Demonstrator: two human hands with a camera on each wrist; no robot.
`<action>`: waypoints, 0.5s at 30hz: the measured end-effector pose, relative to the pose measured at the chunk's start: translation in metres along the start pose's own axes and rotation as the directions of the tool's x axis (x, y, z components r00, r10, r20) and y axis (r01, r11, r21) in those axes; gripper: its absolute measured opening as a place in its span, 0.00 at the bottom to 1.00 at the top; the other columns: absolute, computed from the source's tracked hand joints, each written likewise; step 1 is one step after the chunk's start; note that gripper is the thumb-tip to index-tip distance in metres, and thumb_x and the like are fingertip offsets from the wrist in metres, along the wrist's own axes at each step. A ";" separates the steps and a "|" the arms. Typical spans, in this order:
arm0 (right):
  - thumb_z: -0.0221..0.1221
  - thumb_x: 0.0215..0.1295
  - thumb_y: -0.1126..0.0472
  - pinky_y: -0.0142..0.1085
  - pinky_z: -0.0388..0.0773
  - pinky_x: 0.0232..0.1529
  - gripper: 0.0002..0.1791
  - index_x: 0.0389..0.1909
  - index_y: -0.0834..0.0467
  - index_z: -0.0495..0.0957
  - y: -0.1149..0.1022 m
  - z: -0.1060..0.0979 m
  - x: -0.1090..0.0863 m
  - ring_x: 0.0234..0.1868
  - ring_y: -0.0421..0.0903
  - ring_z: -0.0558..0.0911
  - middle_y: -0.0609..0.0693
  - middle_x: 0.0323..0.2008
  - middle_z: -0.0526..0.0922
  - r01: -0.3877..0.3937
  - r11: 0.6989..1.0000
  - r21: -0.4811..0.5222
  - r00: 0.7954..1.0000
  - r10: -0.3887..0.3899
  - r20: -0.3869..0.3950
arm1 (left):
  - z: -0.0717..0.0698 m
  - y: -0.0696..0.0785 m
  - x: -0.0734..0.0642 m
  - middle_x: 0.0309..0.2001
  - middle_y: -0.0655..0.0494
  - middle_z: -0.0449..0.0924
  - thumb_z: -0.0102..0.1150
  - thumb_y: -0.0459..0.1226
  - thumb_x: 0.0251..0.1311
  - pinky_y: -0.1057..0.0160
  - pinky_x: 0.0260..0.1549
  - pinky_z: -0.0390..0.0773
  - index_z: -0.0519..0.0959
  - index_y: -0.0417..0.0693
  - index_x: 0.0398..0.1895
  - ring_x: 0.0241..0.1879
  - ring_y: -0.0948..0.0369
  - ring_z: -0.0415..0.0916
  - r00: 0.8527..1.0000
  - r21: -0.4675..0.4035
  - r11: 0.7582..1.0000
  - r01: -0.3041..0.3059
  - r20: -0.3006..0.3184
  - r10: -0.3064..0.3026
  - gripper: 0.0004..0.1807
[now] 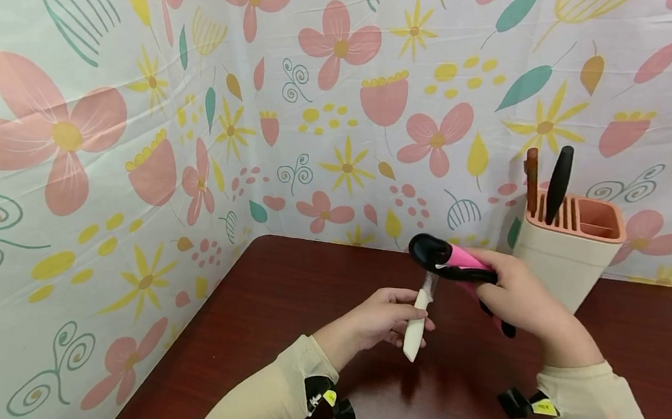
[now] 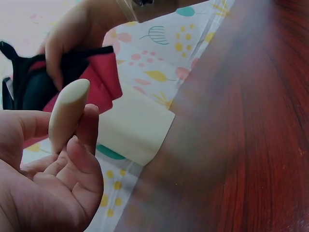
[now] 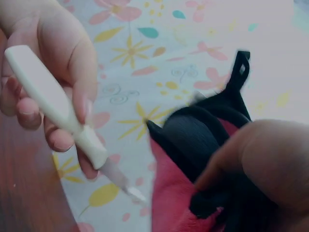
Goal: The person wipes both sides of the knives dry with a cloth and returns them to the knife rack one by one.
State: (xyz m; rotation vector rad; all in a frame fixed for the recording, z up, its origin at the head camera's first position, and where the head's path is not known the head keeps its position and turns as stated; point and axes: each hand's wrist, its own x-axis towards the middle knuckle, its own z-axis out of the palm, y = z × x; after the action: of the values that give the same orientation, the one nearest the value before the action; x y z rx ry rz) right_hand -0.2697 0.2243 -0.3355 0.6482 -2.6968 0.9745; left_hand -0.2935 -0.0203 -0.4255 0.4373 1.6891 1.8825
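In the head view my left hand (image 1: 378,318) holds a knife by its white handle (image 1: 414,335), thumb and fingers round it. The handle's butt points down toward me and the short blade (image 3: 116,175) points away, toward the pink cloth. My right hand (image 1: 520,298) grips a folded pink cloth piece with black trim and a black hanging loop (image 3: 238,70), like a pot holder. This cloth (image 1: 463,257) hangs above the table, overlapping the far end of the blade in the head view. The right wrist view shows the blade tip close beside the cloth's pink side.
A cream knife block (image 1: 560,266) with an orange slotted top stands at the back right. A brown-handled tool (image 1: 532,179) and a black-handled one (image 1: 558,185) stick up from it. Behind the dark red-brown table (image 1: 450,406) hangs a flower-patterned sheet (image 1: 331,134), also along the left.
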 end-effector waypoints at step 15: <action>0.56 0.55 0.71 0.48 0.72 0.38 0.34 0.66 0.52 0.77 0.030 0.035 0.017 0.41 0.58 0.78 0.64 0.53 0.85 -0.115 0.987 -0.116 0.985 0.098 -0.144 | 0.008 -0.003 -0.001 0.32 0.59 0.87 0.59 0.35 0.69 0.69 0.17 0.72 0.81 0.52 0.55 0.26 0.62 0.86 0.998 0.027 0.999 0.040 0.047 -0.041 0.13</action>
State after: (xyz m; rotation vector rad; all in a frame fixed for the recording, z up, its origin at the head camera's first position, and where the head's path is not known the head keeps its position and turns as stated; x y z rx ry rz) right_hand -0.3002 0.2169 -0.3737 0.4009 -2.6659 0.8336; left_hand -0.2869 -0.0144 -0.4270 0.4511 1.6800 1.8091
